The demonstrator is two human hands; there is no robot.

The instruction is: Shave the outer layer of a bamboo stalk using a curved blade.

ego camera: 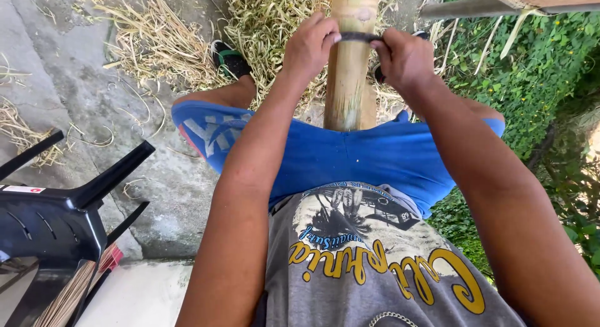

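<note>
Grey shirt (375, 271) with yellow lettering nearest, blue shorts (350, 155) beyond. Left hand (309, 46) and right hand (403, 55) each pinch an end of a dark blade (360, 36), fingers closed, across an upright bamboo pole (350, 71). Black plastic chair (56, 221) at left carries a small white-and-red label.

Black plastic chair (56, 221) upturned; straw shavings (156, 46); green foliage (544, 58).

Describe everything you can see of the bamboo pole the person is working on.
The bamboo pole is a thick, pale yellow-tan stem with a smooth skin and a ringed joint near its top. It stands nearly upright between the seated person's knees, its lower part resting against the blue shorts. A thin dark blade lies flat across its front. The left hand and right hand each grip one end of that blade, pressing close to the pole. Dry straw-like shavings lie on the ground behind it.
</note>
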